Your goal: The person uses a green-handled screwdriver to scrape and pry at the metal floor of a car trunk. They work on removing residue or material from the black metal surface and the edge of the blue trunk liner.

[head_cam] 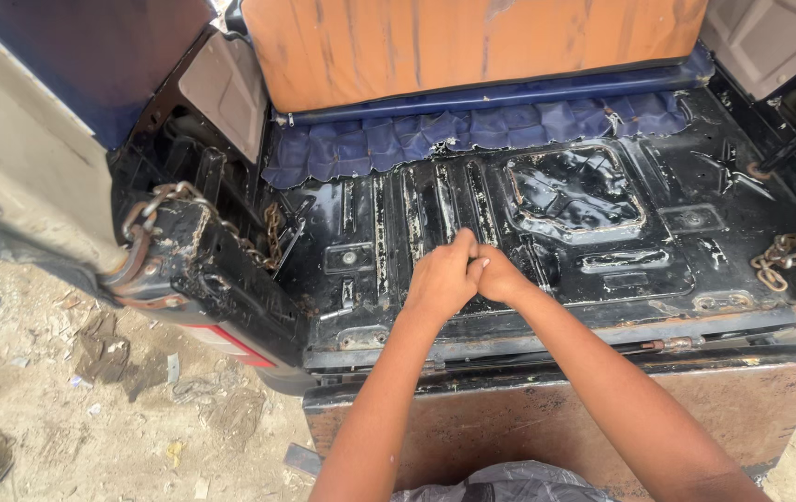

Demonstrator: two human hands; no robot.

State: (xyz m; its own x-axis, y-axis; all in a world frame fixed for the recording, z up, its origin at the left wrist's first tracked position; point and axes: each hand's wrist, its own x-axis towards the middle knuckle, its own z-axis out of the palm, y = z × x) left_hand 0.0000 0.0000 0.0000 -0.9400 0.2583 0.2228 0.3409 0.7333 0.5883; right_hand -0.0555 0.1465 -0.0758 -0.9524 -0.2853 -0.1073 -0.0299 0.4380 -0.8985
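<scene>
My left hand (442, 277) and my right hand (500, 276) meet over the ribbed black metal floor (370, 223) of an open vehicle bed. Both have their fingers curled and press against each other, knuckles touching. I can see nothing between them; whatever lies under the fingers is hidden. They rest just left of a raised, dented hatch panel (574, 191) in the floor. Both forearms reach in over the lowered tailgate (732, 400).
A blue quilted mat (472, 130) and an orange seat back (472, 46) stand at the far end. Rusty chains hang at the left corner (151, 209) and the right side (793, 256). Littered dirt ground (63, 409) lies to the left. Grey plastic (509, 483) shows below.
</scene>
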